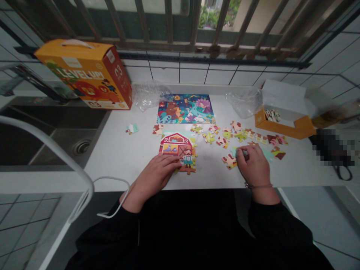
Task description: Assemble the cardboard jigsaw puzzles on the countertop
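My left hand (160, 170) lies with its fingers stretched over the lower left of a partly joined jigsaw puzzle (176, 139), which shows a red barn and a farmer. To the right, my right hand (253, 163) is closed, its fingertips pinching a pale teal puzzle piece (234, 151) low at the counter. Just beside those fingertips is a brown-and-white cow piece (230, 161). Loose puzzle pieces (222, 141) spread out beyond my right hand. Part of the barn picture is hidden under my left fingers.
A dark blue animal picture (185, 108) lies behind the barn puzzle. An orange box (84, 75) stands at back left by the sink (81, 146). At right is an open orange tray (284, 125) with pieces. Crumpled clear plastic (244, 101) lies nearby. A white cable (56, 146) crosses the left.
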A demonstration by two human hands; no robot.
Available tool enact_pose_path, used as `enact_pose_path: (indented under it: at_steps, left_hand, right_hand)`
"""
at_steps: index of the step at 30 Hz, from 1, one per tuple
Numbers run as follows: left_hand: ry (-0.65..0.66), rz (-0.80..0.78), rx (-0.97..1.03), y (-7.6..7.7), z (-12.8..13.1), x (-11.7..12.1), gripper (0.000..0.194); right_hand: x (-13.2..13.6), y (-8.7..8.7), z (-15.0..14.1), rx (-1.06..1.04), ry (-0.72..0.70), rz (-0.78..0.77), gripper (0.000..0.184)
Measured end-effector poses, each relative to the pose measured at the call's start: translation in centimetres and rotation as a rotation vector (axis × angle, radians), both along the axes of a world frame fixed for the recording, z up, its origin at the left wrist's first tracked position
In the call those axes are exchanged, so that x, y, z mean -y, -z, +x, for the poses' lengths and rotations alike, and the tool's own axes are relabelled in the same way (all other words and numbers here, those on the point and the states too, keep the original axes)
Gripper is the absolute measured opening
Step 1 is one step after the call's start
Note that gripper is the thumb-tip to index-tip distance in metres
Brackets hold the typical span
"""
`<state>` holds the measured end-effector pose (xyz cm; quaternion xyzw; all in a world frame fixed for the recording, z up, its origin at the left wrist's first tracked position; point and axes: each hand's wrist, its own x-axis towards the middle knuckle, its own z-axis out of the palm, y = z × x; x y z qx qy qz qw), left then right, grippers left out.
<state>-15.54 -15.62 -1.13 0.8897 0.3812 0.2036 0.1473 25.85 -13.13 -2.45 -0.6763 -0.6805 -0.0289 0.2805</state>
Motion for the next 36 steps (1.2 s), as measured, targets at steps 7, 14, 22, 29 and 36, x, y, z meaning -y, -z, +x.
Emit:
enact_pose_path:
  at_steps: [7, 14, 22, 29, 36]
  left_hand:
    - [-0.069, 0.034, -0.047, -0.4, -1.6, 1.2, 0.039]
    - [-0.098, 0.048, 0.006, 0.5, -0.8, 0.2, 0.043]
    - [-0.011, 0.050, 0.049, 1.4, 1.6, -0.2, 0.043]
    - [-0.083, 0.094, 0.024, 1.7, 3.0, -0.2, 0.042]
    - [-0.100, 0.105, 0.021, 1.7, 2.5, 0.0, 0.042]
  right_hand:
    - [0.0, 0.2, 0.1, 0.008, -0.004, 0.007, 0.020]
    - [0.0, 0.1, 0.1, 0.007, -0.007, 0.013, 0.020]
    - [-0.1, 0.2, 0.1, 0.003, 0.009, -0.003, 0.018]
    - [0.0, 0.2, 0.1, 0.008, 0.006, -0.002, 0.020]
    - [-0.2, 0.1, 0.1, 0.003, -0.019, 0.017, 0.018]
